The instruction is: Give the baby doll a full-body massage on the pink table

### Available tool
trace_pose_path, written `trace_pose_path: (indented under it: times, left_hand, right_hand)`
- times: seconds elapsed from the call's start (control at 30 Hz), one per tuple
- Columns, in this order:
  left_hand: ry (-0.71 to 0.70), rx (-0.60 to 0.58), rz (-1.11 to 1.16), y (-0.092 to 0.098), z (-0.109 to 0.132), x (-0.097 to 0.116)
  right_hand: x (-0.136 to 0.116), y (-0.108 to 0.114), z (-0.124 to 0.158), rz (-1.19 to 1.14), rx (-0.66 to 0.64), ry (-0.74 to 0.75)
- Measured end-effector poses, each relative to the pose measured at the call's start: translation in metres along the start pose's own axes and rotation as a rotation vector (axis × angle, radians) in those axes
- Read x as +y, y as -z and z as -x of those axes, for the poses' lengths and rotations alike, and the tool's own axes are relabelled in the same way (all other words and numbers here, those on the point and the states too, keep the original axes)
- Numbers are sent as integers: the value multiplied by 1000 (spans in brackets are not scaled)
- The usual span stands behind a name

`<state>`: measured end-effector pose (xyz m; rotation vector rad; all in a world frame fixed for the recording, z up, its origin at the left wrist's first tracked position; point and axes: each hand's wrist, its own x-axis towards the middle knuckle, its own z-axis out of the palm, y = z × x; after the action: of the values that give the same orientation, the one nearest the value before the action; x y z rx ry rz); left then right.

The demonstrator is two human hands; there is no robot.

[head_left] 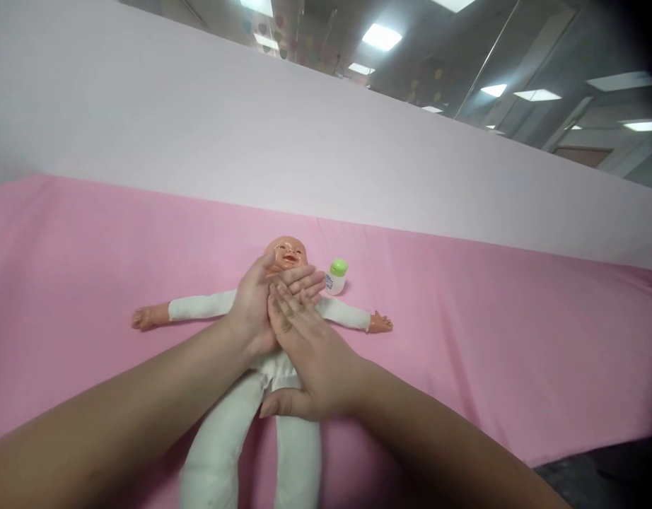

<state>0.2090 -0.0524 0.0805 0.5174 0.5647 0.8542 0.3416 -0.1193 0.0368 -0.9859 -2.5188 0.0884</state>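
Note:
A baby doll [208, 440] with a plastic head and a white cloth body lies on its back, arms spread wide. Over its chest my left hand [254, 311] is turned palm up, fingers stretched out to the right. My right hand [318, 353] lies flat across the left palm, its fingers extended and its thumb apart. The two hands touch each other and hide the doll's torso; whether they touch the doll I cannot tell. A small clear bottle with a green cap [336, 277] stands just right of the doll's head, near my left fingertips.
Pink cloth [437, 318] covers the surface under the doll. A white wall [315, 155] rises along the far edge, with glass [437, 56] above it reflecting ceiling lights. At the lower right the cloth ends against a dark area.

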Motion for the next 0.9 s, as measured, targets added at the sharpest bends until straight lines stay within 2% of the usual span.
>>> trace_pose_path:
  times: [0.13, 0.3, 0.37, 0.47, 0.57, 0.63, 0.77, 0.9]
  left_hand:
    - [24, 7, 64, -7, 6, -10]
    - [-64, -25, 76, -2, -4, 5]
    - [-98, -8, 59, 3, -9, 14]
    - [-107, -13, 65, 10, -13, 21]
    - [-70, -48, 92, 13, -13, 15]
    - [3, -87, 107, 11, -9, 5]
    - [101, -86, 128, -2, 2, -14]
    - [19, -46, 144, -7, 4, -8]
  right_hand:
    - [13, -2, 1, 101, 23, -119]
    - [23, -1, 1, 226, 25, -225]
    - [19, -1, 2, 228, 13, -223]
    - [5, -1, 6, 179, -32, -145]
    - [-5, -3, 10, 130, -22, 5]
    - [-6, -5, 11, 95, 13, 41]
    - [5, -6, 10, 77, 62, -33]
    - [19, -3, 5, 158, 59, -123]
